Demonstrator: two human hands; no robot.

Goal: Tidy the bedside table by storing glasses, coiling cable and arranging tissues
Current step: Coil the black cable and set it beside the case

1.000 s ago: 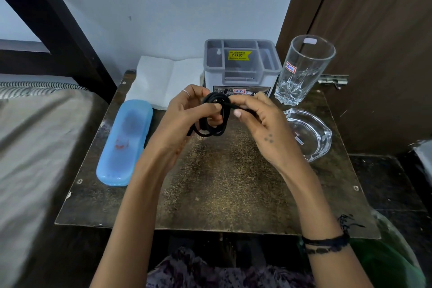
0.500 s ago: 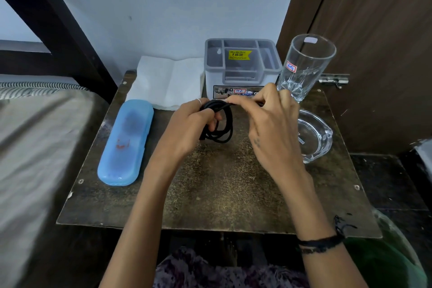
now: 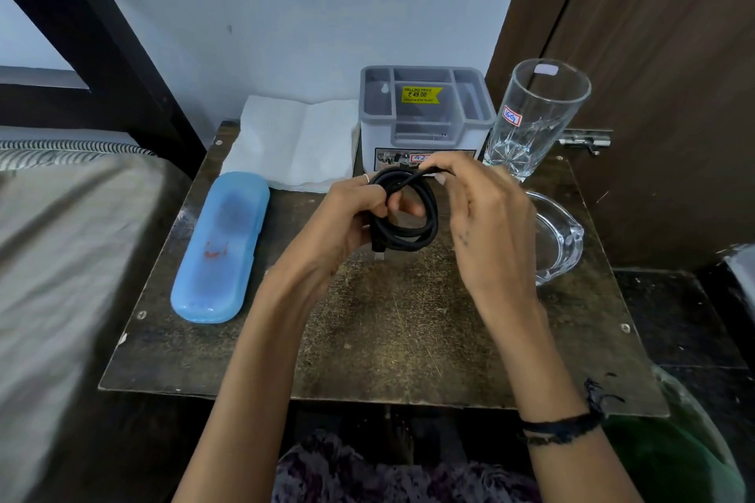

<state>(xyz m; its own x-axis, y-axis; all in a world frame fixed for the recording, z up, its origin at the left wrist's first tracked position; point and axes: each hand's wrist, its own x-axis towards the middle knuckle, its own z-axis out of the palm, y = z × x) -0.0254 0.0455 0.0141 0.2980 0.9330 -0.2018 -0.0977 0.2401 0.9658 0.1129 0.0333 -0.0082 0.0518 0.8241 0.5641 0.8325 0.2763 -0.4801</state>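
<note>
A black cable (image 3: 412,233) hangs in a round coil above the middle of the dark bedside table (image 3: 408,339). My left hand (image 3: 347,221) grips the coil's left side. My right hand (image 3: 486,225) pinches a strand at the top of the coil between thumb and fingers. A light connector tip shows at the coil's bottom left. A closed blue glasses case (image 3: 220,249) lies along the table's left side. Flat white tissues (image 3: 294,145) rest at the back left, against the wall.
A grey compartment organiser (image 3: 425,114) with a yellow price sticker stands at the back centre. A tall clear glass (image 3: 531,114) stands to its right, a glass ashtray (image 3: 559,241) in front of that. Bed on the left, dark wooden door on the right.
The coil has grown rounder and wider between my hands. My right hand has drawn the strand over the top of the loop and rotated so its back faces me.
</note>
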